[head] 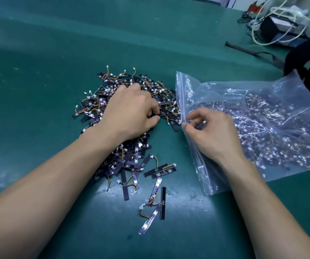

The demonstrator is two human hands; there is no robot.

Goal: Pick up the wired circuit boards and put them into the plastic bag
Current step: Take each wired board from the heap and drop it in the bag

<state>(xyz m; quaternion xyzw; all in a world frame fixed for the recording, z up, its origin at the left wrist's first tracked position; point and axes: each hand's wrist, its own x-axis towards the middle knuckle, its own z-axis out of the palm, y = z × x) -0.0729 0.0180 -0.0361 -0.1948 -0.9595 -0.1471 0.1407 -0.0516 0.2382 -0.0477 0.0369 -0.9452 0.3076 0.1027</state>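
Here, left hand [129, 111] fingers curl on circuit boards [128, 159]; right hand [210, 133] pinches plastic bag [181, 90] rim.

The left hand [129, 113] and right hand [210, 133] are bare, and so are both arms. The left forearm [57, 174] and right forearm [262, 199] show uncovered skin from the wrists to the lower edge of the view. The forearms are slim and smooth, and look broader toward the camera under the wide-angle lens. Knuckles and faint tendon lines stand out on the back of the right hand. A wrist bone shows as a small bump on the left. The fingers [200, 112] are slender.
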